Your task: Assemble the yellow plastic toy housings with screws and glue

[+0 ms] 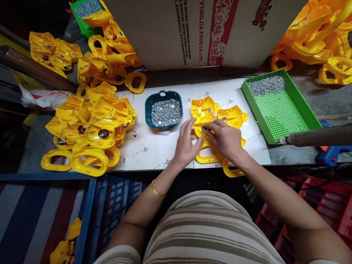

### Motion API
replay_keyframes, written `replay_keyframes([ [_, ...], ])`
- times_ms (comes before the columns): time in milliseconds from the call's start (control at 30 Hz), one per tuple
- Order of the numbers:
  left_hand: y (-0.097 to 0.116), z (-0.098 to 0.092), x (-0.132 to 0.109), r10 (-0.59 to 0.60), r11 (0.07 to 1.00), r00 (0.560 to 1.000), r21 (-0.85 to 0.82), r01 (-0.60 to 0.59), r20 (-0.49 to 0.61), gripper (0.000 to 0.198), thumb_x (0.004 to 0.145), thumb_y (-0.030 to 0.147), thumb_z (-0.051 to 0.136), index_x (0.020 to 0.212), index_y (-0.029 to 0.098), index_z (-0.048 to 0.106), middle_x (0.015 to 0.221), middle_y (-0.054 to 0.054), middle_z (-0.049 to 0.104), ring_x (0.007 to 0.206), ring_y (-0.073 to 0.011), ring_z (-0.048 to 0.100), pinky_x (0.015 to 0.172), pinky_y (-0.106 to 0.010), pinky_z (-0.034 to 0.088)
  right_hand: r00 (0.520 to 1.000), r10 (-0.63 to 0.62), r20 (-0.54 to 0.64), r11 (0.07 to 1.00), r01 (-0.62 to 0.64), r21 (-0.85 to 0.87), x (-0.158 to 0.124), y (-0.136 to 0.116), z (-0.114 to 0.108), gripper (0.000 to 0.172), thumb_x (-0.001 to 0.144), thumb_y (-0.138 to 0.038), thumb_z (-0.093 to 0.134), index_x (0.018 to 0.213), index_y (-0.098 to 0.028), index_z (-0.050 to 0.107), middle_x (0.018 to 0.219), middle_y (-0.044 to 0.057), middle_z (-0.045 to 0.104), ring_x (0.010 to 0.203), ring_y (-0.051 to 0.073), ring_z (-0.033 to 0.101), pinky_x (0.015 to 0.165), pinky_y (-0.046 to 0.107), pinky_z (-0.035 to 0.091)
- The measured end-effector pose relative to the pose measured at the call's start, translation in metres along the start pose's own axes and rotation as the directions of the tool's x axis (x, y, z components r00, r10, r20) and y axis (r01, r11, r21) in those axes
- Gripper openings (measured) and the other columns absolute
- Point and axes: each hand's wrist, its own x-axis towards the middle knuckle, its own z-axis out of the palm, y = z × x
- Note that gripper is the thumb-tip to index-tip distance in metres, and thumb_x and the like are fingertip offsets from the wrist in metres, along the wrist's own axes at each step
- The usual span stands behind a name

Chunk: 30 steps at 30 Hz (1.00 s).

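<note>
Yellow plastic shell halves (202,106) with ring-shaped handles lie on the white sheet in front of me, inner sides up, thin wires running across them. My right hand (224,139) reaches over the shell, thumb and fingers pinched on a small black part (202,128) at the end of the wires; its exact kind is too small to make out. On the shell's left edge rests my left hand (188,143), thumb and fingers spread apart around the rim with nothing held. The right hand covers some of the shell.
A dark teal basket (148,113) of small screws stands left of the shell, a green tray (286,106) with screws to the right. Stacked yellow shells (93,121) fill the left side. A cardboard box (203,33) stands behind; an electric screwdriver (316,136) juts over the tray.
</note>
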Motion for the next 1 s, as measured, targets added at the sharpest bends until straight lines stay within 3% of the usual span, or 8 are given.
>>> replay_keyframes([
  [100, -0.003, 0.007, -0.004, -0.037, 0.998, 0.997, -0.04, 0.04, 0.073, 0.064, 0.082, 0.017, 0.06, 0.142, 0.02, 0.037, 0.133, -0.013, 0.051, 0.078, -0.0093, 0.058, 0.066, -0.021, 0.055, 0.997, 0.016, 0.073, 0.998, -0.011, -0.067, 0.005, -0.005, 0.002, 0.03, 0.095, -0.043, 0.044, 0.113, -0.032, 0.066, 0.106, 0.0, 0.068, 0.075, 0.017, 0.063, 0.05, 0.029, 0.02],
  [267, -0.004, 0.008, -0.007, -0.102, 0.989, 0.991, -0.101, 0.111, 0.092, 0.072, 0.081, 0.015, 0.059, 0.146, 0.025, 0.031, 0.137, -0.014, 0.05, 0.061, -0.0025, 0.055, 0.059, -0.018, 0.053, 0.995, 0.019, 0.098, 0.997, -0.011, -0.083, 0.004, -0.007, 0.005, 0.03, 0.095, -0.041, 0.043, 0.112, -0.031, 0.066, 0.102, 0.0, 0.067, 0.081, 0.018, 0.063, 0.05, 0.029, 0.018],
  [600, 0.005, -0.003, -0.034, -0.135, 0.986, 0.977, -0.07, 0.148, 0.166, 0.077, 0.081, 0.012, 0.058, 0.149, 0.031, 0.026, 0.141, -0.013, 0.041, 0.06, -0.0012, 0.058, 0.061, -0.02, 0.055, 0.986, -0.052, 0.16, 0.99, 0.072, -0.119, -0.021, -0.013, 0.008, 0.031, 0.098, -0.036, 0.039, 0.112, -0.029, 0.065, 0.096, 0.003, 0.068, 0.088, 0.017, 0.06, 0.05, 0.029, 0.017],
  [800, 0.006, -0.001, -0.044, -0.171, 0.984, 0.977, -0.03, 0.177, 0.128, 0.077, 0.079, 0.012, 0.058, 0.147, 0.031, 0.028, 0.135, -0.01, 0.042, 0.056, 0.0003, 0.058, 0.063, -0.021, 0.055, 0.969, -0.126, 0.212, 0.985, 0.149, -0.093, -0.029, -0.007, 0.009, 0.031, 0.097, -0.034, 0.04, 0.116, -0.027, 0.063, 0.102, 0.005, 0.068, 0.089, 0.018, 0.059, 0.051, 0.029, 0.022],
  [900, 0.011, -0.001, -0.04, -0.189, 0.98, 0.975, 0.079, 0.18, 0.114, 0.072, 0.078, 0.018, 0.062, 0.144, 0.025, 0.034, 0.131, -0.011, 0.047, 0.054, -0.0026, 0.057, 0.063, -0.025, 0.056, 0.974, -0.14, 0.176, 0.986, 0.153, -0.062, -0.031, 0.003, 0.011, 0.032, 0.097, -0.031, 0.039, 0.12, -0.025, 0.061, 0.108, 0.007, 0.066, 0.089, 0.018, 0.059, 0.054, 0.028, 0.028],
  [1000, 0.015, -0.002, -0.031, -0.147, 0.979, 0.986, 0.156, 0.134, 0.073, 0.062, 0.079, 0.024, 0.064, 0.137, 0.02, 0.042, 0.128, -0.012, 0.053, 0.074, -0.0131, 0.064, 0.072, -0.03, 0.057, 0.978, -0.134, 0.16, 0.989, 0.142, -0.043, -0.032, 0.007, 0.013, 0.031, 0.096, -0.029, 0.041, 0.117, -0.024, 0.063, 0.104, 0.008, 0.064, 0.085, 0.017, 0.058, 0.056, 0.027, 0.03],
])
